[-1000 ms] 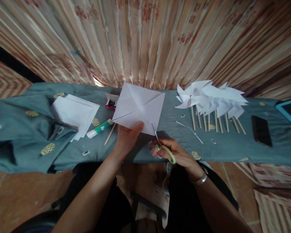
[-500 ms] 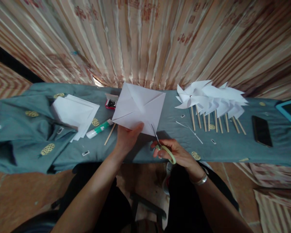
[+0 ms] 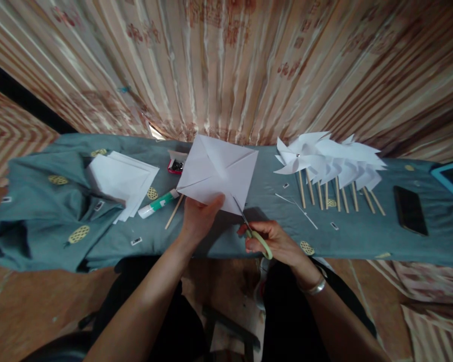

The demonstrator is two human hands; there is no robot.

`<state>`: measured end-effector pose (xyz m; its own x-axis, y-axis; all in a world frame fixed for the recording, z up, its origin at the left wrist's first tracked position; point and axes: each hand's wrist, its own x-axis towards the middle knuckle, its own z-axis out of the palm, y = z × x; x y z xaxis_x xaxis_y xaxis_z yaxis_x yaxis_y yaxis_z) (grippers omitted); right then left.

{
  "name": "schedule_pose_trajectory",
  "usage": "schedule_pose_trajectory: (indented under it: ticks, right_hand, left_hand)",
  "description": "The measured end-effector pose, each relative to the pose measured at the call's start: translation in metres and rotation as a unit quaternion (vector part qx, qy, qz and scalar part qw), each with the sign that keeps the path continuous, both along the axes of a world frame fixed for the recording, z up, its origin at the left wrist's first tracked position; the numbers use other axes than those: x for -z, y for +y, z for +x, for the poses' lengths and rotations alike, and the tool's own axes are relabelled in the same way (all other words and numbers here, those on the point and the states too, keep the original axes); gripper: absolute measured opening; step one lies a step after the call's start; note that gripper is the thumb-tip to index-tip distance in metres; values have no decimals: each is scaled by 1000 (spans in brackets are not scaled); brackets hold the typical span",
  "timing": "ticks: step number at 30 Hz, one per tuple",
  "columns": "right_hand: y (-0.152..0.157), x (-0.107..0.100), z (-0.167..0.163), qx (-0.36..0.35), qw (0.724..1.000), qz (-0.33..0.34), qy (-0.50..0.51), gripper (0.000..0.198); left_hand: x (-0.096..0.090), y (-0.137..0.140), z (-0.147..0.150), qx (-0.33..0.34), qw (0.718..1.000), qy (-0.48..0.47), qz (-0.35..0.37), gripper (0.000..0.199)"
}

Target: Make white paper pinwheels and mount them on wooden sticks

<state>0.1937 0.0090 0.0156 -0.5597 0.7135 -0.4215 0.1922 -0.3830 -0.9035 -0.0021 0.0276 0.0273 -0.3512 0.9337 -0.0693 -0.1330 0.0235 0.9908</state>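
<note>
A square sheet of white paper point(image 3: 215, 173), creased and with slits running in from its corners, is gripped at its lower edge by my left hand point(image 3: 200, 216), thumb on top. My right hand point(image 3: 272, 240) holds a pair of scissors point(image 3: 261, 242) with pale green handles. Their blades reach over the paper's lower right corner, pointing up and left toward its middle. Just left of the paper lie a small red box of dark pins point(image 3: 176, 165), a wooden stick point(image 3: 174, 211) and a green-and-white glue stick point(image 3: 157, 203).
Several white paper pinwheels point(image 3: 330, 158) on wooden sticks lie in a row on the right of the cloth-covered table point(image 3: 226, 246). Beyond them are a black phone point(image 3: 410, 210) and a blue-framed device point(image 3: 451, 176). White paper sheets point(image 3: 123, 181) are stacked at left. A curtain point(image 3: 226, 70) hangs behind.
The scissor blades have moved slightly further over the paper's lower right corner, toward the middle. My left hand keeps its hold. The whole view has shifted a little.
</note>
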Motion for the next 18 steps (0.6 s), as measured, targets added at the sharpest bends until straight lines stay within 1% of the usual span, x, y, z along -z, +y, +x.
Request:
schedule_pose_trajectory:
  ticks: [5,7,10,13,15,18]
  right_hand:
    - [0,1,-1,13,1000,-26,12,46]
    - [0,-1,-2,6,1000,-14,11,46]
    - [1,-4,-2,-8,1000,24,1,47]
    - [1,-5,-2,-8,999,44,-6,47]
    - [1,-4,-2,-2,999,34,-2,48]
    - [1,-4,-2,6,1000,2,10,47]
  left_hand:
    - [1,0,-1,0,1000,-12,4,30]
    - [1,-1,0,3,1000,-14,-1,30]
    - [2,-3,2,19,1000,-15,-9,30]
    - [4,-4,3,24,1000,-10,-12,30]
    - [5,-4,3,26,1000,-9,-13,29]
    - [5,-4,2,32,999,-8,-6,29]
